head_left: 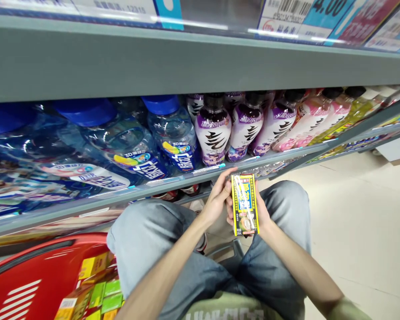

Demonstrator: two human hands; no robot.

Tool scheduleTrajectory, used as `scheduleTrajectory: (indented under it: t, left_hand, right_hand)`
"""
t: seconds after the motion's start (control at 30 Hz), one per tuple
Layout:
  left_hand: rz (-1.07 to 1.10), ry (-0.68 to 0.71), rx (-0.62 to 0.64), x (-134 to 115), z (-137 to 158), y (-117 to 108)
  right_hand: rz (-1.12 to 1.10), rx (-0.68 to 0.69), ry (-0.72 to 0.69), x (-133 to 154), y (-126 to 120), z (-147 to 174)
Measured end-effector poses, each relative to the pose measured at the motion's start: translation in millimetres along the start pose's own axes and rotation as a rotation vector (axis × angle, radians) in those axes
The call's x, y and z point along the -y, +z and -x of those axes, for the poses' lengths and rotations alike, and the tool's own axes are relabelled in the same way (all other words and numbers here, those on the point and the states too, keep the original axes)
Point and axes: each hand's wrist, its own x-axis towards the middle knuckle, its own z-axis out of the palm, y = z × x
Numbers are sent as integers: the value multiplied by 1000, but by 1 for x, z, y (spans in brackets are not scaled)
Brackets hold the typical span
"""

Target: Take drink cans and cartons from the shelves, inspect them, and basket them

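Observation:
Between my knees, in front of the lower shelf, I hold a small black and yellow juice carton [245, 205] with a coconut picture on its printed face. My right hand [262, 210] wraps its right side and back, most of its fingers hidden behind the carton. Against the left side and upper left corner press the fingers of my left hand [218, 198]. The carton is turned so its front faces up toward me. Just beyond it stand purple-labelled bottles [213, 131] with dark caps, apart from my hands.
Blue-capped bottles [173, 133] fill the shelf's left part; pink-labelled bottles [306, 118] stand farther right. A grey shelf edge [186, 66] overhangs them. At my lower left is a red basket [23, 275] holding several yellow and green cartons [106, 293]. Pale floor [360, 213] lies at right.

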Motion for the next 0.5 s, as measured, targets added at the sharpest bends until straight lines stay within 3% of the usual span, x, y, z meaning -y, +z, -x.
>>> scheduleTrajectory:
  t: [0.27, 0.5]
  left_hand:
    - [-141, 133, -111, -6, -5, 1]
    - [-262, 142, -123, -12, -3, 6]
  right_hand:
    - [2, 61, 93, 5, -11, 6]
    - [-106, -18, -75, 7, -3, 5]
